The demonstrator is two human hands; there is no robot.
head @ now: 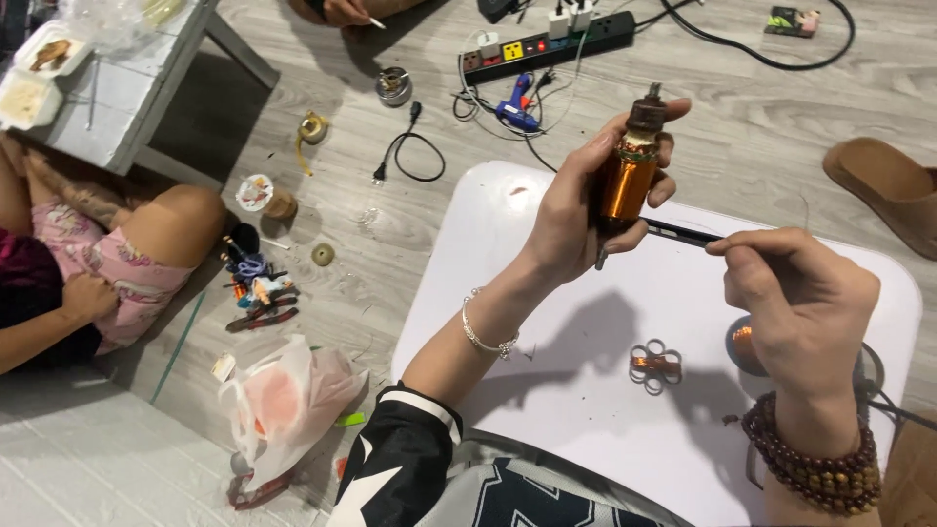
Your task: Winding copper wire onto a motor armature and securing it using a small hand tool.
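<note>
While the left hand [576, 210] grips a copper-wound motor armature [630, 171] upright at upper centre of the frame, the right hand [795, 293], lower right, pinches a thin black tool [683, 232] whose tip meets the armature's base above the white table [547, 293].
</note>
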